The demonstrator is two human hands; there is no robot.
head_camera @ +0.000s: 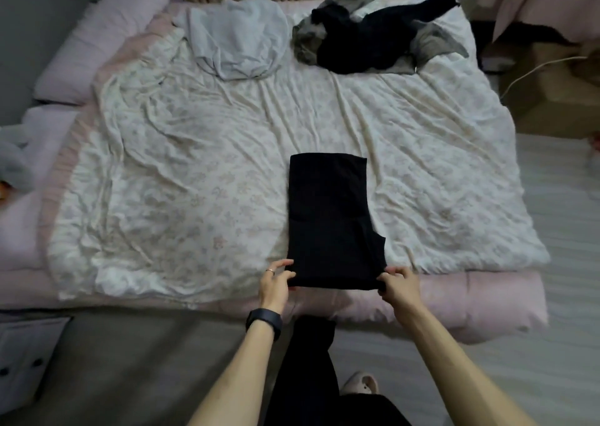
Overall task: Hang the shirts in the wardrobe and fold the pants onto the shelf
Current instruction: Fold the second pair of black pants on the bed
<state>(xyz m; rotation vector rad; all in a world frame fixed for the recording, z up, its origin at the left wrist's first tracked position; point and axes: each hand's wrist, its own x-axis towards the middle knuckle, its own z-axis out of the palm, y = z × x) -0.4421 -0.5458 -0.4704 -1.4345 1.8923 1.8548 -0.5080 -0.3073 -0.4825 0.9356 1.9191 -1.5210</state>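
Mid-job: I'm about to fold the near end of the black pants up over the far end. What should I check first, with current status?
1. The left hand grips the near left corner of the black pants: ok.
2. The right hand pinches the near right corner: ok.
3. The black pants lie flat on the duvet, far edge straight: ok.
4. Right side edge even: not ok, the fabric steps outward near the right hand.
5. Fold path free: ok, the pale blue garment and the dark clothes pile lie apart at the far end.
6. Shelf ready: cannot tell, not in view.
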